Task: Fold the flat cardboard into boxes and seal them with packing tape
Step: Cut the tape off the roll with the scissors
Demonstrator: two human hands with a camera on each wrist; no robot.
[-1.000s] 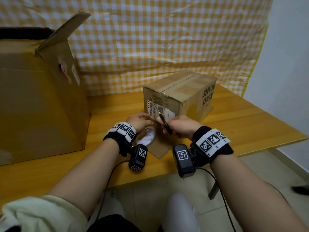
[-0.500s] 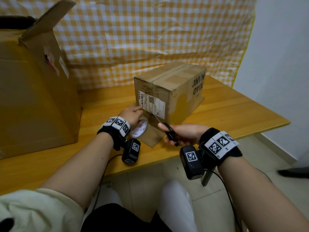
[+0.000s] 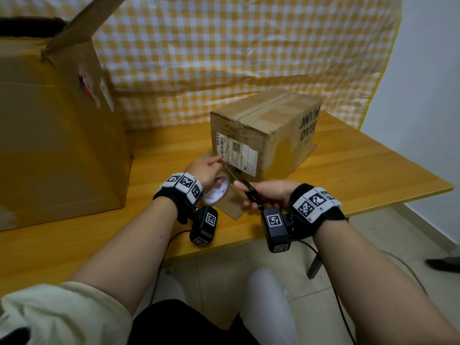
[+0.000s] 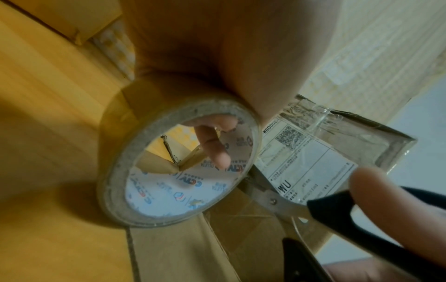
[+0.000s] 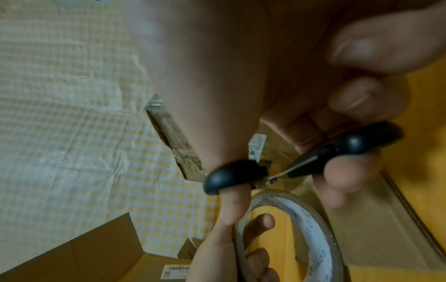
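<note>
A small closed cardboard box (image 3: 263, 135) with a white shipping label (image 3: 236, 153) stands on a flat cardboard sheet (image 3: 231, 205) on the wooden table. My left hand (image 3: 201, 170) holds a roll of clear packing tape (image 3: 216, 192) with fingers through its core (image 4: 212, 145), and its index finger touches the label's lower left corner. My right hand (image 3: 271, 192) grips black-handled scissors (image 3: 250, 192), thumb and fingers in the loops (image 5: 301, 158). The blades (image 4: 265, 190) point at the gap between roll and box. Clear tape covers the box's top seam and front edge (image 4: 313, 114).
A large open cardboard box (image 3: 49, 145) with a raised flap fills the table's left side. A yellow checked cloth (image 3: 224, 58) hangs behind. The table's front edge (image 3: 373, 205) runs just below my wrists. A dark shoe (image 3: 445, 263) lies on the floor at right.
My right hand brought the scissors down from the box's front face to a low spot beside the tape roll. My left index finger stretched out onto the label.
</note>
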